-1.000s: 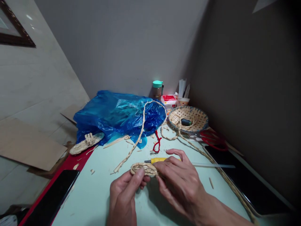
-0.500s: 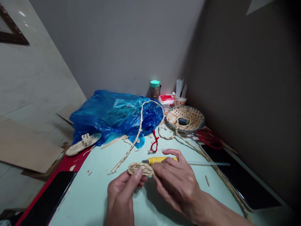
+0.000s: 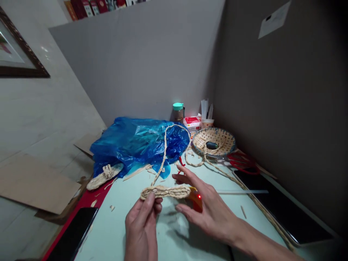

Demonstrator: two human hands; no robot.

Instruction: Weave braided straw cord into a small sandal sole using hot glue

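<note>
My left hand pinches one end of a long, flat oval of coiled straw braid, thumb on top. It is held level above the table. My right hand is near the braid's other end, thumb and fingers spread wide apart. Between them shows the orange part of a glue gun with a lit red light; the rest is hidden by the braid and hand. A clear glue stick sticks out to the right beyond my hand. A loose straw cord loops behind the oval.
A blue plastic bag fills the back left, with a small straw sandal before it. A woven basket, red-handled scissors and a dark tablet are on the right. A phone lies front left.
My right hand has come off the braid and spread its fingers. More of the oval's length shows, still in my left hand. The view has tilted up slightly.
</note>
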